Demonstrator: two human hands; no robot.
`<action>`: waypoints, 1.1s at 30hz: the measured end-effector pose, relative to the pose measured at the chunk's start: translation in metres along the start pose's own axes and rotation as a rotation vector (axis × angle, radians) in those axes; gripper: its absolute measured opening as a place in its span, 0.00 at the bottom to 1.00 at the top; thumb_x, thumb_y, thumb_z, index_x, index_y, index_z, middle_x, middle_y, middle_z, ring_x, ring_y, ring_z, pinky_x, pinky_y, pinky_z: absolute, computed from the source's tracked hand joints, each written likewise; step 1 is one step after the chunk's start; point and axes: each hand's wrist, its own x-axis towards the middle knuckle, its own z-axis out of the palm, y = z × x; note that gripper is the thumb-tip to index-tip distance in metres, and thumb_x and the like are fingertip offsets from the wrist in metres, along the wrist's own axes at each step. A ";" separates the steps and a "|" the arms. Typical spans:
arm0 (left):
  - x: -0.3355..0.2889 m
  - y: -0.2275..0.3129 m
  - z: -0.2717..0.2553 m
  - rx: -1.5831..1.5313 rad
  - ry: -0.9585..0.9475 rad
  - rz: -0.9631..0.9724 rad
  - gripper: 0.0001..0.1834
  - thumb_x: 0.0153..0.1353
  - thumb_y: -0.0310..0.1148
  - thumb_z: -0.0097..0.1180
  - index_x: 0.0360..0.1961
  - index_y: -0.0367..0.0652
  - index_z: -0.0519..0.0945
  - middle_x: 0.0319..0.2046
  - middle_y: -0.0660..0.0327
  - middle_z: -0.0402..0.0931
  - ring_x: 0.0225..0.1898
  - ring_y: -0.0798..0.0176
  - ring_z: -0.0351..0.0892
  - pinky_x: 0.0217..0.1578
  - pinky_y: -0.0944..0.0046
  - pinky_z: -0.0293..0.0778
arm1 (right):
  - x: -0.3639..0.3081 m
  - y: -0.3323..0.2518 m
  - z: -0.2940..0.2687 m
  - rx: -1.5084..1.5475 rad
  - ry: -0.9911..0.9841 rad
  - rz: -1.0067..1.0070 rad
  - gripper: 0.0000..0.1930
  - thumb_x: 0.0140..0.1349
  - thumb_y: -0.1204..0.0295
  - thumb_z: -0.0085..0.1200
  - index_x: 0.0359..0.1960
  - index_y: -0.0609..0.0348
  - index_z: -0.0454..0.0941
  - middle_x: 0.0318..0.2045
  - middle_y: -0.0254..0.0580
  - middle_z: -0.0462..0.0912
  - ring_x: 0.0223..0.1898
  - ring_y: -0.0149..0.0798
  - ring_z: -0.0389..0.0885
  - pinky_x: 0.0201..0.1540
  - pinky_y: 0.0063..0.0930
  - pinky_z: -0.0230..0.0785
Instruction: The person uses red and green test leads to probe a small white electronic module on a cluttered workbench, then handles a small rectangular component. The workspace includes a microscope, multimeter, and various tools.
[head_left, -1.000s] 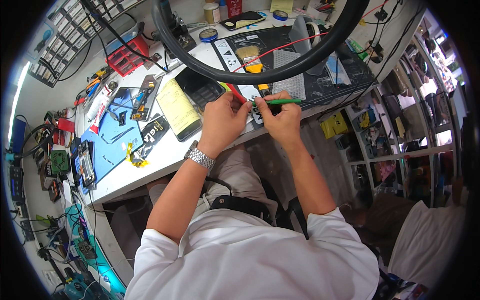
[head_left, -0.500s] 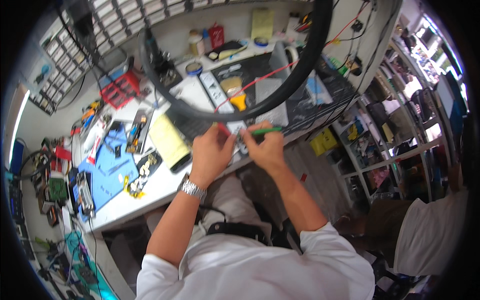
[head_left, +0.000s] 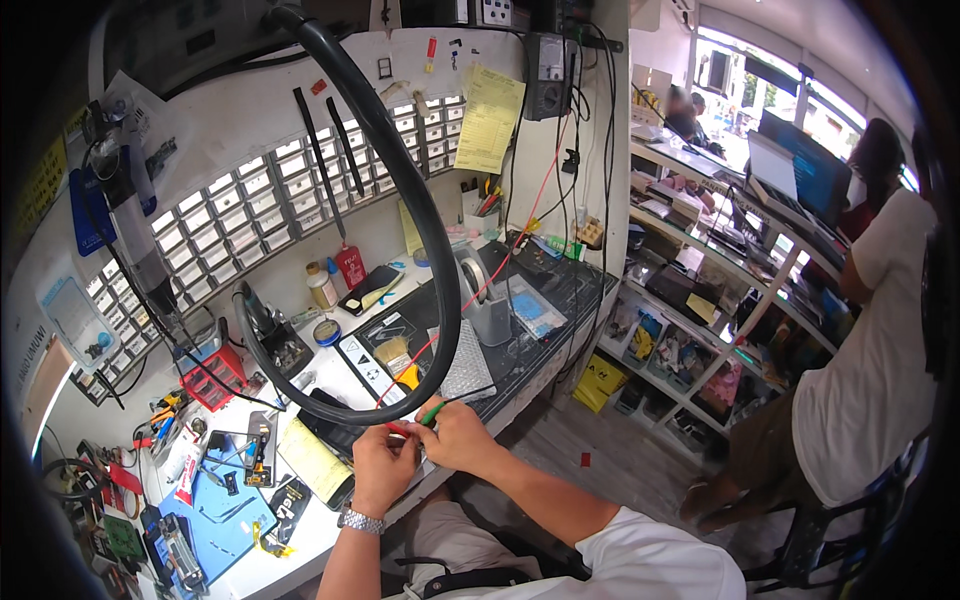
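Observation:
Close together over the bench's front edge, both my hands work with fingertips nearly meeting. My left hand (head_left: pixel 382 466), with a metal watch on its wrist, is closed on a thin red test probe (head_left: pixel 398 428). My right hand (head_left: pixel 460 436) pinches a green test probe (head_left: pixel 432 413), its dark lead trailing to the right. A red lead (head_left: pixel 500 262) runs down toward my hands from the multimeter (head_left: pixel 546 76) hung on the wall. Whatever lies beneath my fingertips is hidden. Just left of my left hand lies a yellow notepad (head_left: pixel 314 462).
A thick black flexible hose (head_left: pixel 440 230) loops in front of my hands. A blue mat (head_left: pixel 232 520) with phone parts lies left. Behind are a brush (head_left: pixel 396 358), bubble wrap (head_left: pixel 462 365) and a tape dispenser (head_left: pixel 486 310). Another person (head_left: pixel 850 400) stands right, by shelves.
The view has tilted up and turned, showing more wall and shelves. My hands stay close together at the bench edge, still holding the red and green probes.

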 end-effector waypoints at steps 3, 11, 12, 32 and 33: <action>0.000 0.000 0.001 0.000 0.008 0.010 0.10 0.65 0.27 0.72 0.39 0.29 0.87 0.25 0.51 0.89 0.28 0.61 0.92 0.33 0.62 0.84 | 0.009 -0.009 -0.005 -0.085 -0.079 -0.030 0.12 0.68 0.67 0.68 0.40 0.65 0.84 0.30 0.56 0.89 0.38 0.62 0.89 0.44 0.53 0.78; 0.000 -0.004 0.005 0.072 0.096 -0.050 0.12 0.59 0.30 0.73 0.35 0.30 0.86 0.24 0.51 0.89 0.27 0.61 0.91 0.34 0.61 0.84 | 0.023 -0.018 -0.013 -0.247 -0.361 -0.001 0.12 0.72 0.64 0.66 0.43 0.61 0.88 0.42 0.57 0.89 0.51 0.61 0.86 0.56 0.55 0.72; -0.001 -0.004 0.007 0.081 0.129 -0.016 0.12 0.59 0.30 0.73 0.35 0.30 0.86 0.24 0.50 0.89 0.26 0.62 0.91 0.33 0.61 0.84 | 0.023 -0.017 -0.012 -0.250 -0.367 0.005 0.12 0.72 0.64 0.65 0.43 0.61 0.88 0.42 0.57 0.89 0.52 0.61 0.86 0.57 0.56 0.71; -0.007 -0.009 0.012 -0.015 0.152 -0.113 0.11 0.60 0.30 0.76 0.36 0.31 0.88 0.25 0.55 0.90 0.26 0.65 0.90 0.33 0.64 0.83 | 0.183 -0.053 -0.263 -0.372 0.627 -0.157 0.07 0.72 0.74 0.64 0.47 0.61 0.90 0.39 0.47 0.94 0.39 0.40 0.93 0.48 0.33 0.82; -0.007 -0.008 0.011 0.000 0.159 -0.086 0.12 0.60 0.30 0.76 0.36 0.31 0.88 0.25 0.55 0.90 0.26 0.65 0.90 0.33 0.64 0.83 | 0.222 -0.039 -0.280 -0.438 0.684 -0.197 0.07 0.72 0.74 0.64 0.47 0.61 0.90 0.40 0.48 0.94 0.40 0.43 0.93 0.49 0.35 0.82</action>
